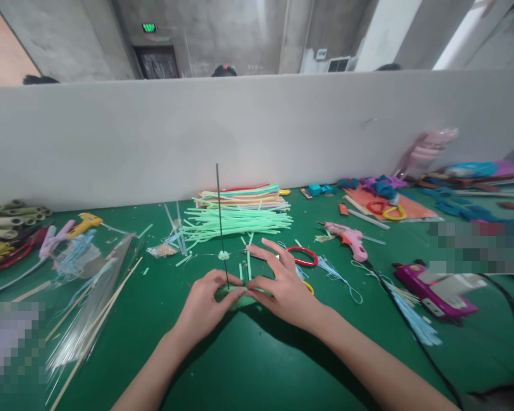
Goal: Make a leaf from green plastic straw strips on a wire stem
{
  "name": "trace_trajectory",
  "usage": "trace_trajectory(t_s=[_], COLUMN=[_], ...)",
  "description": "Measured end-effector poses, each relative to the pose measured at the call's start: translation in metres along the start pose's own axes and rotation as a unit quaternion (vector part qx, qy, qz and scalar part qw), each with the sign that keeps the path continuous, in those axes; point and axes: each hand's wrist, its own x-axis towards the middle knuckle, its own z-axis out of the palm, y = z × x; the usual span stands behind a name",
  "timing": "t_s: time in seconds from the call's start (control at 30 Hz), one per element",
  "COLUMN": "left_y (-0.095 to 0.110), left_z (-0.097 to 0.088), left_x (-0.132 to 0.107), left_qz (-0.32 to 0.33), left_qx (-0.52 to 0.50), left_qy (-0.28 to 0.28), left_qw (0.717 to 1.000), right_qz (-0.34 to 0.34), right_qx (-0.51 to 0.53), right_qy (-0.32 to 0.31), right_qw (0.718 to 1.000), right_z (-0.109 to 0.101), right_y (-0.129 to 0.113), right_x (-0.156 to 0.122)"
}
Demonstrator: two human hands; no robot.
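Note:
Near the middle of the table, my left hand (205, 299) is closed, thumb and index finger pinching the edge of a small green piece (240, 302) that my fingers partly hide. My right hand (286, 285) meets it there, thumb and index fingertip together on the same piece, the other fingers raised. A thin dark rod (220, 208) stands nearly upright just behind my left fingers, with a pale green tuft (224, 255) around it. Whether the rod is fixed in the green piece is hidden. Behind my hands lies a pile of mint-green pipe cleaners (240, 221).
Red-handled scissors (302, 256) lie beyond my right hand. A pink glue gun (346, 237) and a magenta device (434, 291) with black cables are at right. At left are a clear plastic sheet (85, 319), a yellow glue gun (84, 224) and bamboo tubes (8, 220). A grey partition (154, 137) stands behind.

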Motion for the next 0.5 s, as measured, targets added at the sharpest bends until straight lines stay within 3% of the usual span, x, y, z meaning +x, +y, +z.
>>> trace_trajectory(t_s=[0.13,0.5], left_y=[0.0020,0.0023], left_z=[-0.0004,-0.0018], left_x=[-0.0001,0.0000], left_qz=[0.011,0.022], left_qx=[-0.017,-0.053], left_qy=[0.023,0.009], left_qw=[1.000,0.998], right_qz=[0.004,0.008], right_qx=[0.001,0.006], right_qy=[0.007,0.004], right_qw=[1.000,1.000], right_z=[0.0011,0.0021], right_y=[0.0022,0.0036], right_x=[-0.0006,-0.0017])
